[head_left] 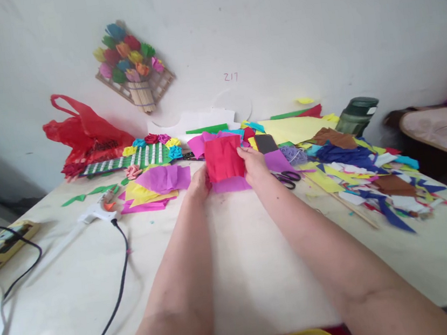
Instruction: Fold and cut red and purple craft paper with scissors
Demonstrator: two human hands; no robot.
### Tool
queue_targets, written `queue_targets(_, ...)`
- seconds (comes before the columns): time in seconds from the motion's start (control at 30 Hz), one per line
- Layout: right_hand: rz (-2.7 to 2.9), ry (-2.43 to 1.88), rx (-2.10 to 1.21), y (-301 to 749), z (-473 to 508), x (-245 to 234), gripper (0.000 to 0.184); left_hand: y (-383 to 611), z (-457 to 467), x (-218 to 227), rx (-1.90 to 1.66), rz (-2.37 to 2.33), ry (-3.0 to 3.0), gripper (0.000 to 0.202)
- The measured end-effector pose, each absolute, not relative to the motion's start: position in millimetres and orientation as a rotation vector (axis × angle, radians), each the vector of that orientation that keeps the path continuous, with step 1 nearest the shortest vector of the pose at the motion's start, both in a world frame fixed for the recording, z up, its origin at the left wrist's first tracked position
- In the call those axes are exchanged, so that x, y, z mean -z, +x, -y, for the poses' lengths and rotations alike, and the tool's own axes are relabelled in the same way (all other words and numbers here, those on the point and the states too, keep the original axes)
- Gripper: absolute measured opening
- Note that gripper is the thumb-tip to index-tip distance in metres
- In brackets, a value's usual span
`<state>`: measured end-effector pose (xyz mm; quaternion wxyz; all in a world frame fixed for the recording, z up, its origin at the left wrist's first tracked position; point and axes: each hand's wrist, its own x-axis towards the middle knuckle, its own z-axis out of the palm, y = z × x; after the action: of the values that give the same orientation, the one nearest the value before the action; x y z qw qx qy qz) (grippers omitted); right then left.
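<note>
Between my two hands is a red square of crepe paper [224, 158], held up above the table's middle. My left hand [200, 183] grips its left edge, the fingers mostly behind it. On the opposite edge my right hand [253, 164] pinches the paper, thumb in front. Purple paper [231, 184] shows just below the red square; whether it is held too I cannot tell. Black-handled scissors [288, 179] lie right of my right hand, near a dark phone [265, 143]. Left of my left hand are purple and yellow paper sheets [163, 179].
A white glue gun [100, 210] with a black cord lies at left, near a power strip [4, 243]. Paper scraps [378, 170] and a wooden stick [350, 206] cover the right. Behind stand a red bag [84, 130], a decorated green board [121, 162] and a green bottle [358, 116].
</note>
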<state>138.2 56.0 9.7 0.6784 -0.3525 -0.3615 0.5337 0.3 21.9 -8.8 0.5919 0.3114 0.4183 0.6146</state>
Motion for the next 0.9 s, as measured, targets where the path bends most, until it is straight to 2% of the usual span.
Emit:
queue_targets(0.2,1.045,-1.137,-0.970,140,-63,19,0.006,-2,-23,9,-1.402,-0.903,0.688,0.059)
queue_targets(0.4,1.233,-1.290,-0.768,142,-64,41,0.011,1,-17,10,-1.372,-0.933,0.825,0.037)
queue_targets(0.9,1.483,-1.526,-0.423,147,-40,20,0.020,-4,-22,22,-1.381,-0.918,0.916,0.033)
